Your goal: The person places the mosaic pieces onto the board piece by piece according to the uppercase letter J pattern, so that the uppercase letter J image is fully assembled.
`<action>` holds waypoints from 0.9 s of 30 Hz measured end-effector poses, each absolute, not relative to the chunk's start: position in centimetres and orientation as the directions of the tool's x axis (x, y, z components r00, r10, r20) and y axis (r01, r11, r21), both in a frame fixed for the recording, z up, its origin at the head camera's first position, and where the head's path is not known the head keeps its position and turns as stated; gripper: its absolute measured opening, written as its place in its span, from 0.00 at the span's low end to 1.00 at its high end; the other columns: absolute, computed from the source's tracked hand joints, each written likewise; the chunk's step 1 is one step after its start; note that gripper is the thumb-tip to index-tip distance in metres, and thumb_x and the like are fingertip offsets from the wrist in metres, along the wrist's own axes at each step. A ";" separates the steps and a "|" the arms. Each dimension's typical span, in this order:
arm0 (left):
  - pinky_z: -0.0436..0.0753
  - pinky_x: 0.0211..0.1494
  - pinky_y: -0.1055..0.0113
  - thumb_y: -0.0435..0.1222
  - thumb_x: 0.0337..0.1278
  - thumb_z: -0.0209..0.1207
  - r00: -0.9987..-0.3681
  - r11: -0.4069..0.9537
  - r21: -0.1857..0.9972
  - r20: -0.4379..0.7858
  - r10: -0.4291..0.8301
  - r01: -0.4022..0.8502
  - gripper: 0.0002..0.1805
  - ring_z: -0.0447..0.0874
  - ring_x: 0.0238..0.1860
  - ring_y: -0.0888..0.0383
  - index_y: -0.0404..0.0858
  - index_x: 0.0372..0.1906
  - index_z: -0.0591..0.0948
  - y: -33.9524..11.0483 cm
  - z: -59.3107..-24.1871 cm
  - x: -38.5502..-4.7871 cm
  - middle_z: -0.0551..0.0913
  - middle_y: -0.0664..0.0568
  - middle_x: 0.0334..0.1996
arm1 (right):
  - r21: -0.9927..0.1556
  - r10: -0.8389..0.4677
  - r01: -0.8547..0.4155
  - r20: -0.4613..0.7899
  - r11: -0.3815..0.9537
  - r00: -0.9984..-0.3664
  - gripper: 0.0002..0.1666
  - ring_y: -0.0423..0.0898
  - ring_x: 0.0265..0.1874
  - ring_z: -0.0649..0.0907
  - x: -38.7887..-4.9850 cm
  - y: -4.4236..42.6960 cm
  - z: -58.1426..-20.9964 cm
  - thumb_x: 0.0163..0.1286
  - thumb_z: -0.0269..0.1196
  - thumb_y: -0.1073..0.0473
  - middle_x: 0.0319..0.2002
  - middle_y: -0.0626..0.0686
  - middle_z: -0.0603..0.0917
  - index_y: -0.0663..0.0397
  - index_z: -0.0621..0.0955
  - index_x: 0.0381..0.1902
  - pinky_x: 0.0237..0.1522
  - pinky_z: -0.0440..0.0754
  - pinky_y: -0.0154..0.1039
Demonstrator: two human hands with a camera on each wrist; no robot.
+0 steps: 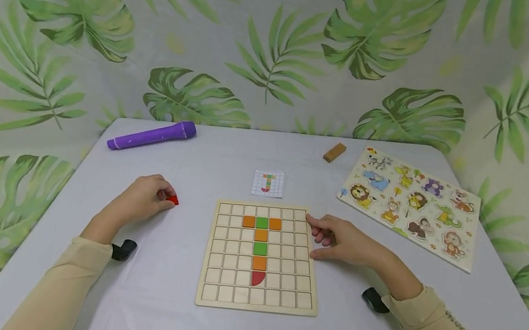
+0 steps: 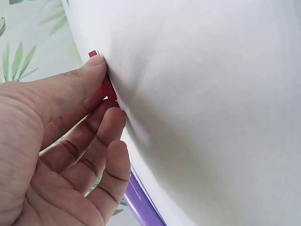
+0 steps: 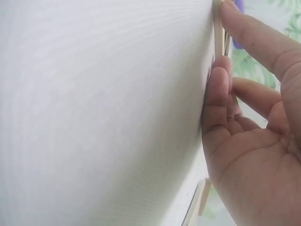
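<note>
My left hand (image 1: pixel 143 200) pinches a small red block (image 1: pixel 172 199) between thumb and fingers, low over the white table left of the board. In the left wrist view the thumb presses one side of that red block (image 2: pixel 108 87); its full shape is hidden. A wooden grid board (image 1: pixel 226 293) lies flat in front of me. On it, orange and green squares (image 1: pixel 260 249) form a T, with a red quarter-round piece (image 1: pixel 258 278) at the stem's lower end. My right hand (image 1: pixel 346 241) rests at the board's right edge, thumb and forefinger touching it.
Behind the board lies a small pattern card (image 1: pixel 268 183). A purple microphone-shaped object (image 1: pixel 152 136) is at the back left. A brown wooden block (image 1: pixel 334 152) and an animal puzzle board (image 1: pixel 412 203) lie at the back right. A leaf-print cloth (image 1: pixel 277 52) hangs behind the table.
</note>
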State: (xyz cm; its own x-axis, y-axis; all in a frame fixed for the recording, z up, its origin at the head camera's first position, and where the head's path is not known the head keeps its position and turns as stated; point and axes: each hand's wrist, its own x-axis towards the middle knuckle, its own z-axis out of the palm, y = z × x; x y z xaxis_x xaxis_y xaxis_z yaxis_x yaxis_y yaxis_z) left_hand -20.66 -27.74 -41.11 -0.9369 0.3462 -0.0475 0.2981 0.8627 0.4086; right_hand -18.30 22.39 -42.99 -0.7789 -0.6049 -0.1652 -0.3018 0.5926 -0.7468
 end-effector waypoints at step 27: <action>0.82 0.41 0.70 0.36 0.61 0.75 -0.784 0.711 0.382 0.063 0.617 0.590 0.06 0.79 0.35 0.65 0.44 0.41 0.90 -17.1 -39.8 -13.5 0.86 0.57 0.39 | -0.742 -0.589 -0.290 -0.172 0.604 -0.789 0.52 0.44 0.44 0.78 -18.3 22.3 -43.1 0.65 0.79 0.55 0.47 0.52 0.79 0.63 0.67 0.81 0.48 0.82 0.29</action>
State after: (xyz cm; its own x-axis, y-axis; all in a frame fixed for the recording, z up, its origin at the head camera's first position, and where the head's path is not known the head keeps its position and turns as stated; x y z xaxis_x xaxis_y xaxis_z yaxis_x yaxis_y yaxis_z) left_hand -13.48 -17.05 -39.83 -0.7843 0.6172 0.0627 0.5902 0.7113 0.3816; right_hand -18.27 22.31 -43.05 -0.7893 -0.5895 -0.1718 -0.2897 0.6042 -0.7423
